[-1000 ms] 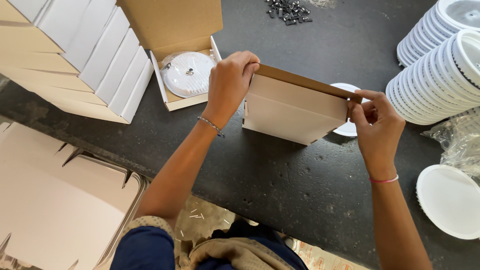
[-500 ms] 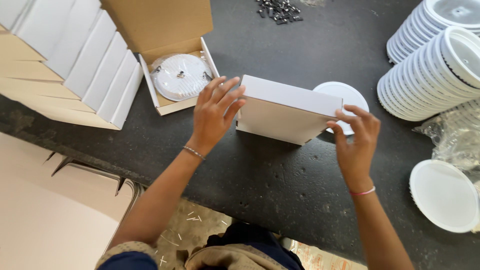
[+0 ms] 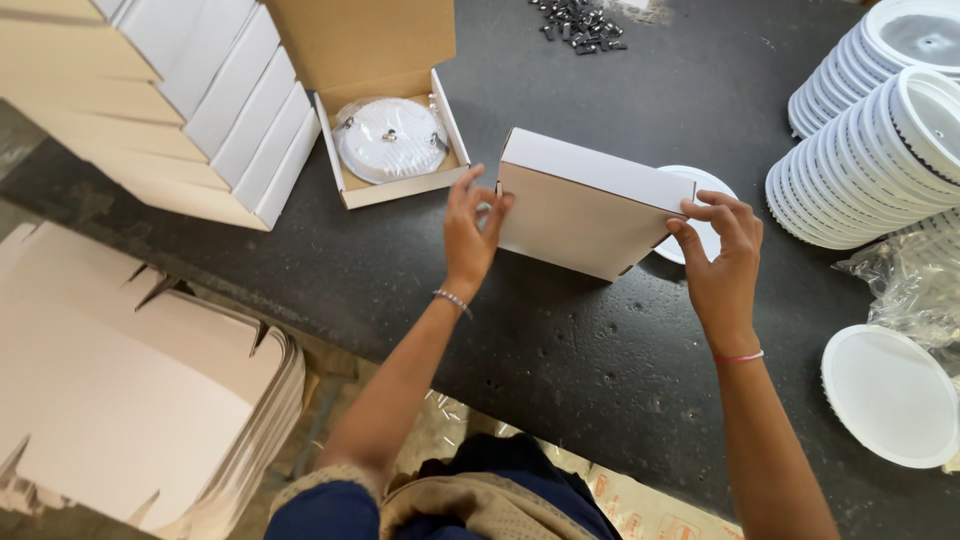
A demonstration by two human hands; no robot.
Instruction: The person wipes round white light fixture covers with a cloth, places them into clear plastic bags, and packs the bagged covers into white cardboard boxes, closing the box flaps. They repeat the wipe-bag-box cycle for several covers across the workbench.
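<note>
I have the closed white box (image 3: pixel 585 205) up on its edge near the middle of the dark table (image 3: pixel 560 370), tilted so its broad face looks back at me. My left hand (image 3: pixel 470 240) sits at the box's nine o'clock end, fingers (image 3: pixel 478 205) spread and pressed lightly against the short side, not curled round anything. My right hand (image 3: pixel 722 262) is at the three o'clock corner, fingertips (image 3: pixel 700 212) pinching the top edge there, so the box is steadied between both hands rather than gripped hard. It looks like thin folded card: light, fairly stiff along the folds but likely to dent on the wide faces, and smooth enough to slide if I only press. I judge the corners and short ends the best places to hold, where the card is doubled. Behind the box at two o'clock a white round disc (image 3: pixel 700 215) peeks out, lying flat. At eleven o'clock an open box (image 3: pixel 395 145) holds a round lamp fitting (image 3: pixel 390 138). Stacked boxes (image 3: pixel 200 100) stand at ten o'clock, flat blanks (image 3: pixel 140 400) lie at eight, rows of round white covers (image 3: pixel 870 150) lean at two, and small dark screws (image 3: pixel 580 22) lie at twelve.
</note>
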